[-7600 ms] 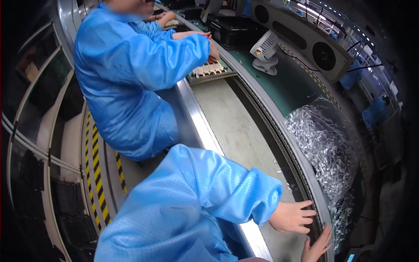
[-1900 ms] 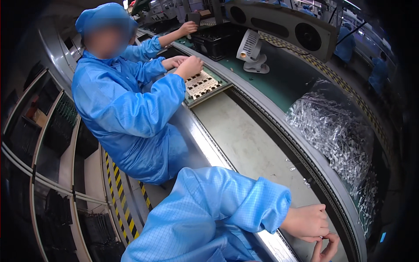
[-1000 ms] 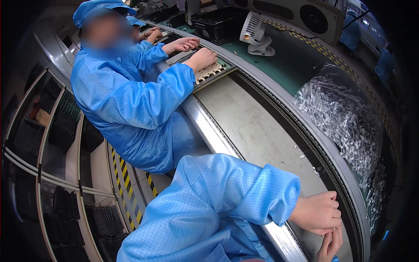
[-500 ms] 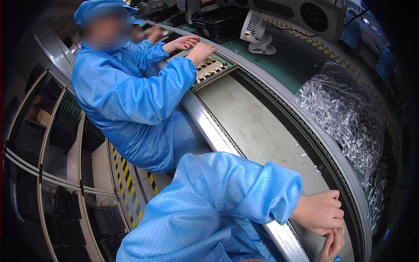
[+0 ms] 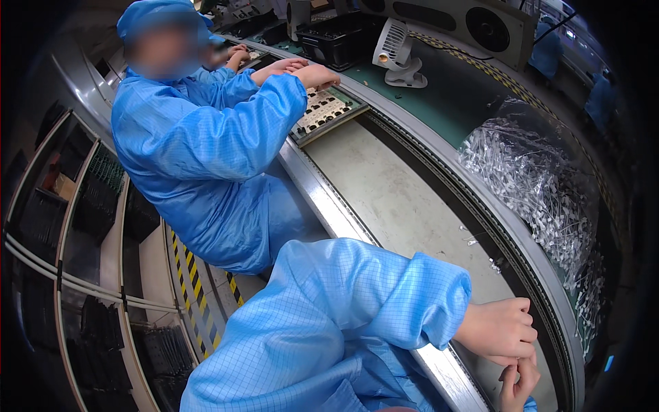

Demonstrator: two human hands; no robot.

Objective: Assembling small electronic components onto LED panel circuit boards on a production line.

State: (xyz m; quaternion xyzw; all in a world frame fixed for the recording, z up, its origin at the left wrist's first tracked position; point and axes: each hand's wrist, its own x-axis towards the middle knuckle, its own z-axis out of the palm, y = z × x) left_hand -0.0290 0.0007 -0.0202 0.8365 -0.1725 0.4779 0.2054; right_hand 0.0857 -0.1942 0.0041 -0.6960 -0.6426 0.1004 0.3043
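My left hand (image 5: 498,331) reaches over the conveyor from a blue sleeve, its fingers curled into a loose fist. Just below it, my right hand (image 5: 520,386) comes up with bent fingers, its tips meeting those of the left. Whatever lies between the fingertips is too small and too covered to make out. Beyond my hands on the conveyor bed (image 5: 395,175) lie a few tiny white pieces (image 5: 471,240). To the right, a clear plastic bag (image 5: 511,161) spills many thin white wire leads (image 5: 542,192) with small ends.
At my left a co-worker in a blue gown (image 5: 199,137) works over a board in a frame (image 5: 322,113) on the conveyor. A small white fan (image 5: 397,55) and a black bin (image 5: 336,38) stand across the line. Racks (image 5: 103,226) hold dark parts behind.
My hands stay together in nearly the same place, fingers shifting slightly. The co-worker's hands have moved a little over the board. The whole view has shifted slightly.
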